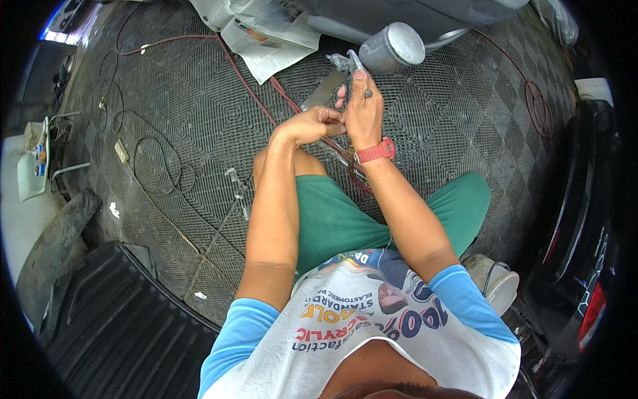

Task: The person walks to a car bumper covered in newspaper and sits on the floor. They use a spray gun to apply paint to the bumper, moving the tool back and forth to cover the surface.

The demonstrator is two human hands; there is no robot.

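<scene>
My right hand (365,113) is wrapped round the handle of a metal spray gun (357,62). A round grey paint cup (393,48) is joined to the gun and tilts to the right, close to a dark grey car panel. My left hand (311,125) reaches to the lower end of the handle, beside my right wrist. Its thumb and fingers are pinched together there; what lies between them is hidden. Just below both hands, a red air hose (332,143) runs over the dark floor mat. Beyond my left hand lies a flat greyish strip (323,90).
The grey car panel (372,18) spans the far side, with newspaper (269,50) by it. Red hose (199,36) and thin cords (159,193) cross the floor. A black bumper (565,219) stands right, a ribbed black panel (126,319) lower left, and a pale bucket (497,284) near my knee.
</scene>
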